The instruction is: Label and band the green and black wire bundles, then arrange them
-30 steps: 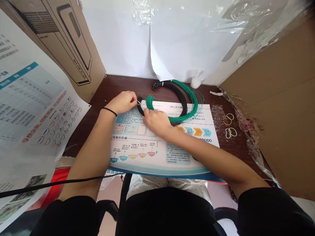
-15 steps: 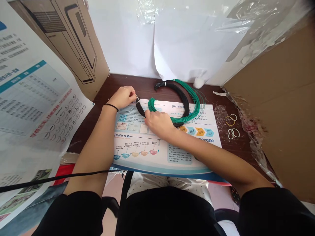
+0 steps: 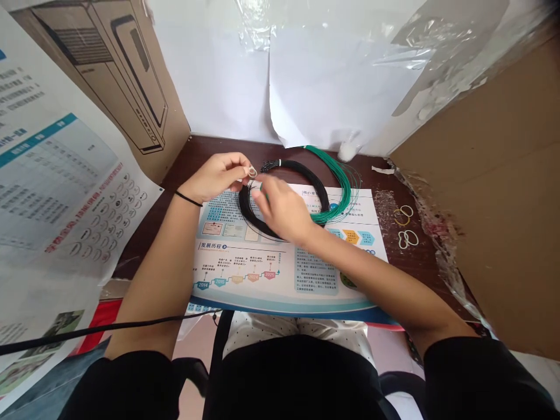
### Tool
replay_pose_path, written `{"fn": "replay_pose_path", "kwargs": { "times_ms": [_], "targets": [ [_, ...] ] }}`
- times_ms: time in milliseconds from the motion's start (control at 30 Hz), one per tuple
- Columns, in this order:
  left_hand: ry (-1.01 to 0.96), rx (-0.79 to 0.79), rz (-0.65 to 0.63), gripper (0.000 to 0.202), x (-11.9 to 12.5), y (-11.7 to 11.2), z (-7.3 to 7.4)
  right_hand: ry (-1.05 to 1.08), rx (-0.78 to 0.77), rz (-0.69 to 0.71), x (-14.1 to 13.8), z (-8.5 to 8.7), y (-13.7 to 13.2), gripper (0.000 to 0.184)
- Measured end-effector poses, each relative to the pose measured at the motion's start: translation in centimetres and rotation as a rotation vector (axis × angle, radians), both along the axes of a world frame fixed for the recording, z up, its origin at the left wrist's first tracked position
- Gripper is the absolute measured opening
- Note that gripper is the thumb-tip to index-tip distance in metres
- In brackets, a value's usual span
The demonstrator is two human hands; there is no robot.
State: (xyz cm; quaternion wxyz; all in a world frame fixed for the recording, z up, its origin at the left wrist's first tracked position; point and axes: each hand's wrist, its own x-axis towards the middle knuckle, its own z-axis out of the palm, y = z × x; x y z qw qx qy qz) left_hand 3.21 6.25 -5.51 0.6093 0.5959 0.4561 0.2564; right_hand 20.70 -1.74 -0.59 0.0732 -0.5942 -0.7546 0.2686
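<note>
My left hand [image 3: 223, 175] pinches a small pale rubber band [image 3: 252, 172] between thumb and fingertips, just above the left end of the black wire bundle [image 3: 248, 210]. The strands at that end are loose and slightly spread. My right hand [image 3: 284, 210] hovers over the bundle close to the band, its fingers smeared by motion, so I cannot tell whether it grips anything. The black bundle curves round behind it to a white-tied end with small dark tips. Green wires [image 3: 343, 181] arc along the right; their near end is mostly hidden by my right hand.
A printed sheet [image 3: 245, 251] lies under the wires on the dark table [image 3: 175, 175]. Several loose rubber bands [image 3: 408, 238] rest at the right. Cardboard walls [image 3: 490, 192] stand on both sides, a white-covered wall [image 3: 219, 87] behind. A black cable [image 3: 100, 322] crosses the lower left.
The band has come off the left end of the black bundle and is in my left fingers. The strands have loosened there. My right hand has lifted from the bundle towards the band.
</note>
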Motion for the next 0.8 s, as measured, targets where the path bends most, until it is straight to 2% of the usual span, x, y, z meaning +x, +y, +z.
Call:
{"fn": "replay_pose_path", "kwargs": {
  "times_ms": [67, 133, 200, 300, 367, 400, 467, 567, 600, 633, 700, 733, 800],
  "targets": [
    [-0.049, -0.001, -0.067, 0.008, 0.8, -0.5, 0.5, 0.258, -0.089, -0.179, 0.8, 0.1, 1.4, 0.040],
    [-0.067, 0.015, -0.086, 0.009, 1.5, -0.9, 0.7, 0.471, -0.260, -0.279, 1.6, -0.2, 2.4, 0.038],
    [-0.086, 0.034, -0.073, 0.010, 2.1, -1.2, 0.7, 0.605, -0.350, -0.349, 2.3, -0.8, 2.9, 0.036],
    [-0.088, 0.055, -0.020, 0.008, 3.0, -1.4, 0.5, 0.603, -0.218, -0.387, 3.0, -1.6, 3.2, 0.029],
    [-0.104, 0.063, 0.020, 0.007, 3.5, -1.6, 0.4, 0.508, -0.070, -0.346, 3.3, -1.1, 3.5, 0.023],
    [-0.128, 0.069, 0.036, 0.007, 3.6, -1.7, 0.3, 0.456, -0.006, -0.322, 3.5, -0.4, 3.6, 0.020],
    [-0.190, 0.087, 0.058, 0.009, 3.8, -1.8, 0.3, 0.359, 0.108, -0.294, 4.0, 2.2, 4.1, 0.023],
    [-0.207, 0.081, 0.092, 0.010, 3.7, -1.8, 0.1, 0.231, 0.264, -0.241, 5.8, 8.0, 4.8, 0.025],
    [-0.183, 0.060, 0.110, 0.010, 3.6, -1.7, 0.0, 0.095, 0.270, -0.204, 6.8, 9.9, 5.0, 0.023],
    [-0.149, 0.033, 0.134, 0.009, 3.6, -1.6, -0.2, -0.097, 0.244, -0.214, 8.1, 11.5, 5.2, 0.014],
    [-0.072, -0.029, 0.197, 0.007, 3.7, -1.3, -0.6, -0.431, 0.009, -0.300, 11.1, 13.5, 5.3, 0.010],
    [-0.038, -0.065, 0.231, 0.006, 3.8, -1.2, -0.8, -0.533, -0.105, -0.344, 12.8, 13.7, 5.1, 0.012],
    [0.002, -0.134, 0.286, 0.007, 4.0, -0.9, -1.1, -0.644, -0.276, -0.394, 16.2, 12.9, 4.5, 0.010]
  ]
}}
